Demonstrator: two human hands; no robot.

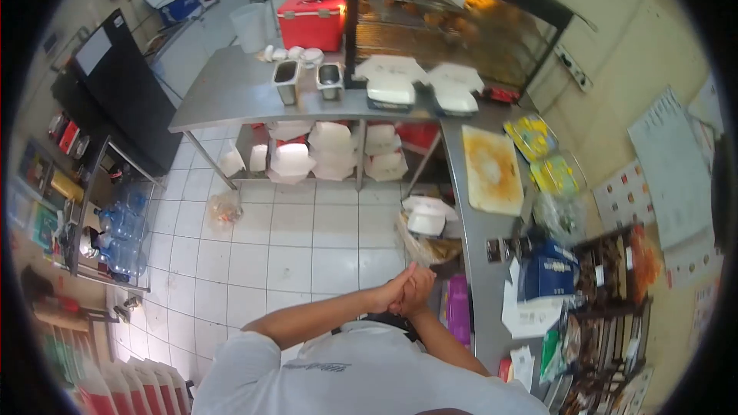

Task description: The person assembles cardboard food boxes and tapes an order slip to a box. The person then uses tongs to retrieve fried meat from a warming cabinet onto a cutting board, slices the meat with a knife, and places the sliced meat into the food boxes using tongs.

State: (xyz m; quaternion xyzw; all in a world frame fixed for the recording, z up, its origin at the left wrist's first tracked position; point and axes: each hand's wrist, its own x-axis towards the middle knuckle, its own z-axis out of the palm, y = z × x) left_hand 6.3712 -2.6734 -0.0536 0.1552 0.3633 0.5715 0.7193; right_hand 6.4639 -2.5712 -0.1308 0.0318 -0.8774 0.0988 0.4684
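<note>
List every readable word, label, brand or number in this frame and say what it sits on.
None can be read.
Shirt print: blurred.
Blue box on the counter: lettering too small.
Wall sheets: print too small.
Packets by the cutting board: illegible.
Clasped hands hold nothing with text.

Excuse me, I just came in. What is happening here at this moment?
A person in a white shirt stands in a kitchen with both hands pressed together in front of the body: left hand against right hand. The hands hold nothing that can be seen. To the right runs a steel counter with a stained cutting board and a blue box. Ahead, white foam boxes lie on a steel table beside a warming case.
</note>
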